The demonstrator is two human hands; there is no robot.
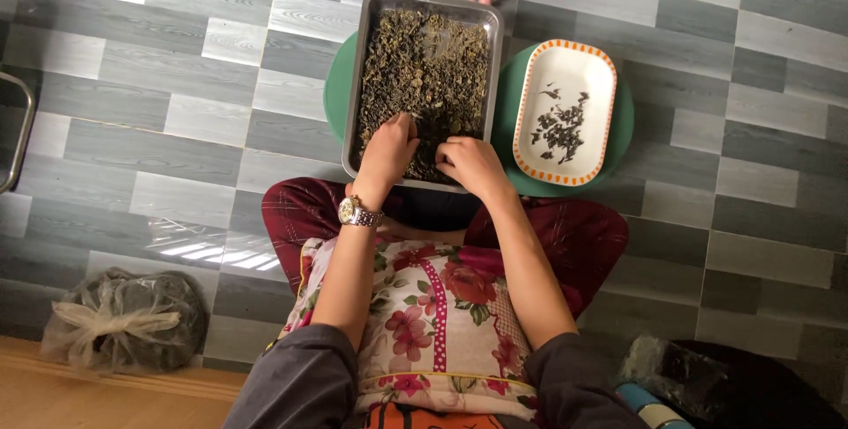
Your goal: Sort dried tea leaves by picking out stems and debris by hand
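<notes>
Two bare hands work at the near end of a rectangular metal tray (pixel 364 75) that rests on a round green stool (pixel 334 93) over a grey tiled floor (pixel 159 102). Largest within the tray is a bed of dried greenish-brown leaves (pixel 424 62), spread across nearly its whole bottom. Just to the right, on a second green round surface (pixel 622 120), lies a white oblong plate (pixel 579 71) with an orange dashed rim, holding a small scatter of dark bits (pixel 558 124). At the lower left a tied clear plastic bag (pixel 124 318) of dark material sits on the floor beside a wooden edge. A flowered cloth (pixel 433 314) covers the person's lap. The left hand (pixel 387 151), wristwatch (pixel 357 212) on its wrist, presses its fingertips down into the leaves, fingers bent. The right hand (pixel 473 164) rests just beside it at the tray's near rim, fingers curled loosely into the leaves; whether either hand pinches anything I cannot tell.
</notes>
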